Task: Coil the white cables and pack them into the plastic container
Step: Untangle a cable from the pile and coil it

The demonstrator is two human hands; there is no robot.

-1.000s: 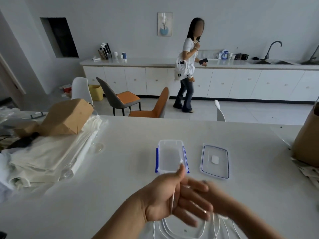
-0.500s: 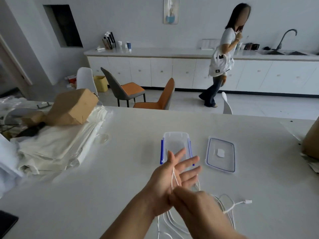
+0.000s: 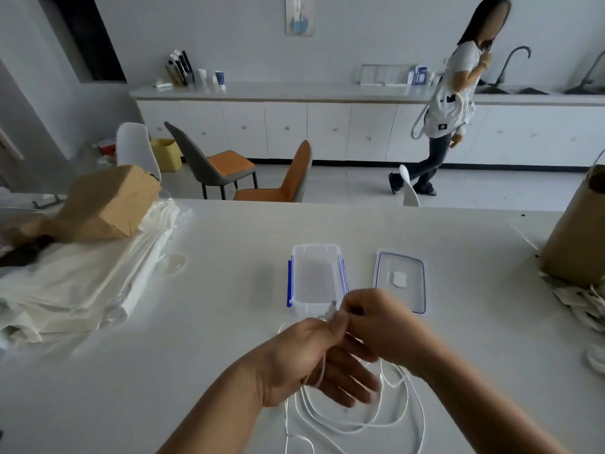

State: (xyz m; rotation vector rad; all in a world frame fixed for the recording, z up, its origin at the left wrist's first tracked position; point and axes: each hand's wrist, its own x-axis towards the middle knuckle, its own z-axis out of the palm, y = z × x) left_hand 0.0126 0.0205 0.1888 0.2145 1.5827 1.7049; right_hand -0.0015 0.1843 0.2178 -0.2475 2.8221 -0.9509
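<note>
**Head view.** The left hand and right hand meet low over the white counter, just in front of the plastic container.

- **Left hand:** the thumb clamps the white cable against the side of the index finger. The remaining fingers lie straight, pointing right and downward. One strand crosses the palm toward the wrist.
- **Right hand:** the fingers are curled and pinch the same cable at its plug end, which stands up where the two hands touch.
- **Cable:** the rest of it lies in several loose loops on the counter beneath and in front of both hands, running out of the lower edge of the view.
- **Container:** it stands open, with clear walls and blue clips along its long sides.
- **Lid:** clear with a blue rim and a small white patch at its centre, it lies flat on the counter just to the right of the container, not touching it.

On the left of the counter lies folded white cloth with a brown paper bag on top. A second paper bag stands at the right edge. Beyond the counter are chairs, and a person is in mid-stride beside the wall cabinets.
</note>
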